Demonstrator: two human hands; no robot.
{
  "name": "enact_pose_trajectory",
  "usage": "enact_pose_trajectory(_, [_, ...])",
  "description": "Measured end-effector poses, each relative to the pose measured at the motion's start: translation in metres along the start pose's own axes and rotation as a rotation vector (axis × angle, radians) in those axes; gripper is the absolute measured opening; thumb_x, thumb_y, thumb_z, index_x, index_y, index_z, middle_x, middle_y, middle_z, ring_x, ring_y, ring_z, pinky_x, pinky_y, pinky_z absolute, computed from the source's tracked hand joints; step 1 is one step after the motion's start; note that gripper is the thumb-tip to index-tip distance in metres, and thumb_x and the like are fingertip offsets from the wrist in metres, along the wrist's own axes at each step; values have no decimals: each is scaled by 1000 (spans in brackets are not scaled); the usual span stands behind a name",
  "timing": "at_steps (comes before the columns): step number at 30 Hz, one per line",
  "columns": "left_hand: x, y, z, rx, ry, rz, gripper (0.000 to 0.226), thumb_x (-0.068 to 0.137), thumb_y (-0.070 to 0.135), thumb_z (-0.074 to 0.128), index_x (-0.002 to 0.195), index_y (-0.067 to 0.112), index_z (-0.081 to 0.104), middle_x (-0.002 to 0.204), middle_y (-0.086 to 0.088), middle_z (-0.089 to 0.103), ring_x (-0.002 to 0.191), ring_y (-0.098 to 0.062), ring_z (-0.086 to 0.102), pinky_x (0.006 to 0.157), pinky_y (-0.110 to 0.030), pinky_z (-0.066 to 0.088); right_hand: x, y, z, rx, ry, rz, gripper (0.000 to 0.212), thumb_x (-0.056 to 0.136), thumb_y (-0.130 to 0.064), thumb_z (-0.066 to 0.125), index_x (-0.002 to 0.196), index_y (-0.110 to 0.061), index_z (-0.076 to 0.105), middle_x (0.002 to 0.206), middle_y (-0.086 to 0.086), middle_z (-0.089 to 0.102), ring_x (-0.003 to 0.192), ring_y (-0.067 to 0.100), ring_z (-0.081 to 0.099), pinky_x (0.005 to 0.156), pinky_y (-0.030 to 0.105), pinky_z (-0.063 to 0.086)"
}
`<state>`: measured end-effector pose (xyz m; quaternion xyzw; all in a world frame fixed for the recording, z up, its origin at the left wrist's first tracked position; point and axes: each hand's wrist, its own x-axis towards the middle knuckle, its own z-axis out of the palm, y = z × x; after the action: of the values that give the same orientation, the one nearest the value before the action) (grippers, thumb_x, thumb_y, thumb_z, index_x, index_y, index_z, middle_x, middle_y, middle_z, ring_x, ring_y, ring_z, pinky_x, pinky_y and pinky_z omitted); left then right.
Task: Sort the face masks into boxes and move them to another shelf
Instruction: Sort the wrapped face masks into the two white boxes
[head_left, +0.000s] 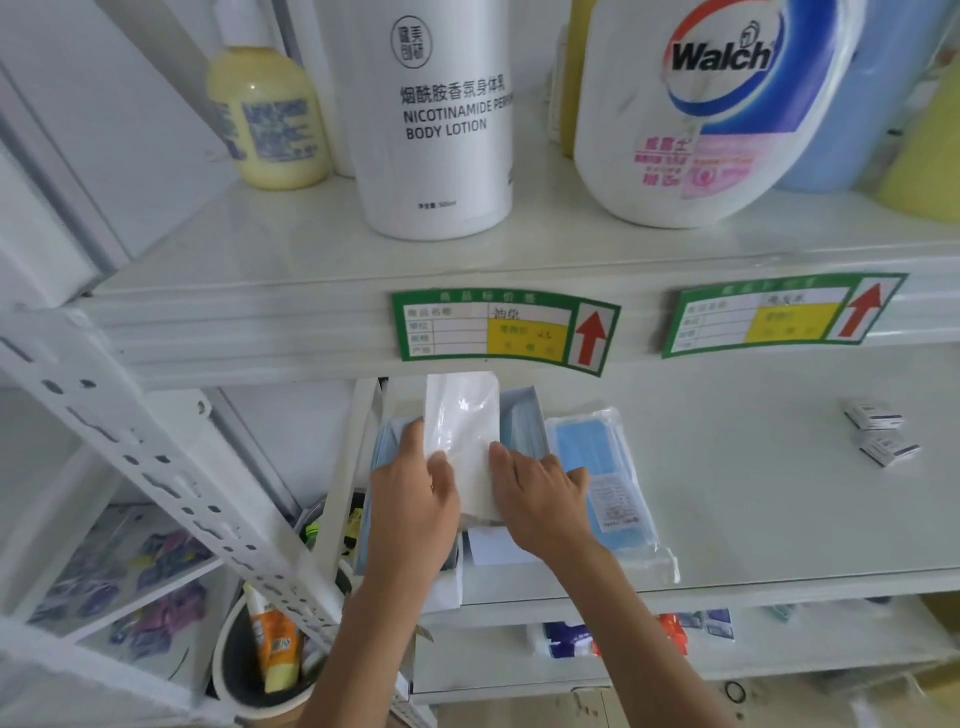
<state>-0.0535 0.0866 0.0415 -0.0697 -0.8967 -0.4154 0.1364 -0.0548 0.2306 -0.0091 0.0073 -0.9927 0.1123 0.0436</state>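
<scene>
Holding: both hands grip a white mask packet (462, 441) over the middle shelf (753, 499), just under the shelf edge with the green price tags.
Left hand: the left hand (413, 499) clasps the packet's left edge — its fingers (415, 436) are curled onto the wrapper.
Right hand: the right hand (540, 493) pinches the packet's right edge, thumb on top.
Box: a blue mask box (519, 421) lies open beneath the packet, showing on both sides of it; blue masks sit inside.
Bagged masks: a clear bag of blue masks (608, 467) lies flat just right of the packet, touching the right hand's side.
Small boxes: two small white cartons (880, 434) rest far right of the packet on the same shelf.
Price tags: one green price tag (498, 330) is directly above the packet, a second tag (779, 317) further right — each has a red arrow pointing up.
Upper shelf: a white body lotion bottle (441, 119) stands above the packet, a pale yellow bottle (267, 119) to its left, and a Walch jug (696, 114) to its right.
Below left: a round bin (244, 670) with tubes in it sits down-left of the packet.
</scene>
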Motion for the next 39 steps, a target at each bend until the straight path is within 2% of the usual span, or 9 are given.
enact_pose_trajectory(5, [-1, 0, 27, -217, -21, -69, 26, 104, 15, 50, 130, 14, 53, 74, 3, 63, 62, -6, 60, 50, -17, 45, 1, 2, 0, 136, 34, 131, 14, 92, -2, 37, 94, -16, 40, 94, 1, 48, 79, 26, 46, 71, 37, 29])
enact_pose_trajectory(8, [0, -6, 38, -233, -146, -64, 43, 98, 24, 63, 137, 20, 46, 93, 16, 65, 78, 5, 67, 61, -12, 54, 3, 8, -4, 234, -25, 213, 20, 101, -15, 31, 100, -17, 51, 110, 0, 53, 90, 23, 48, 78, 41, 31])
enact_pose_trajectory(10, [0, -6, 41, -139, -215, -71, 54, 94, 24, 68, 140, 25, 38, 94, 11, 61, 75, -7, 68, 63, -29, 61, 4, 8, -2, 171, -45, 214, 20, 102, -21, 34, 103, -19, 54, 115, -1, 51, 91, 21, 43, 77, 40, 27])
enact_pose_trajectory(15, [1, -3, 39, 181, -176, -43, 70, 93, 18, 61, 153, 18, 25, 90, -4, 64, 78, -26, 62, 58, -28, 37, 5, 2, 4, 179, -14, 248, 59, 97, -34, 42, 150, -13, 24, 111, 4, 64, 108, 25, 51, 85, 43, 35])
enact_pose_trajectory(19, [-5, 9, 47, 358, -170, 16, 80, 97, 20, 54, 159, 21, 4, 85, -2, 62, 64, -16, 52, 51, -23, 33, 4, 2, 7, 94, 4, 164, 47, 93, -29, 53, 137, -25, 38, 111, -1, 65, 108, 25, 53, 80, 38, 36])
enact_pose_trajectory(24, [8, 16, 56, 538, -177, 82, 61, 103, 28, 42, 156, 19, 15, 96, -6, 72, 78, -25, 71, 62, -35, 52, 1, 9, 4, 140, 67, 75, 28, 91, -20, 59, 117, -26, 53, 108, -4, 63, 102, 22, 57, 84, 35, 45])
enact_pose_trajectory(31, [16, 27, 75, 465, -95, 6, 70, 101, 25, 43, 160, 24, 6, 108, -11, 69, 88, -30, 71, 64, -37, 44, -3, 17, 4, 205, 102, -43, 25, 93, -24, 58, 117, -26, 52, 108, -7, 62, 97, 21, 56, 80, 34, 48])
enact_pose_trajectory(34, [15, 20, 80, 516, -158, -15, 58, 102, 25, 39, 156, 18, 21, 121, -13, 66, 98, -32, 70, 74, -41, 52, -4, 24, 7, 234, 78, -59, 24, 93, -20, 61, 116, -23, 57, 111, -7, 59, 101, 18, 55, 82, 31, 48])
enact_pose_trajectory(39, [17, 12, 69, 584, -174, 34, 43, 99, 26, 50, 139, 13, 42, 107, -11, 70, 91, -32, 71, 63, -36, 42, -4, 29, 4, 355, 30, -52, 21, 99, -23, 46, 114, -29, 59, 104, -12, 63, 97, 16, 54, 76, 32, 46])
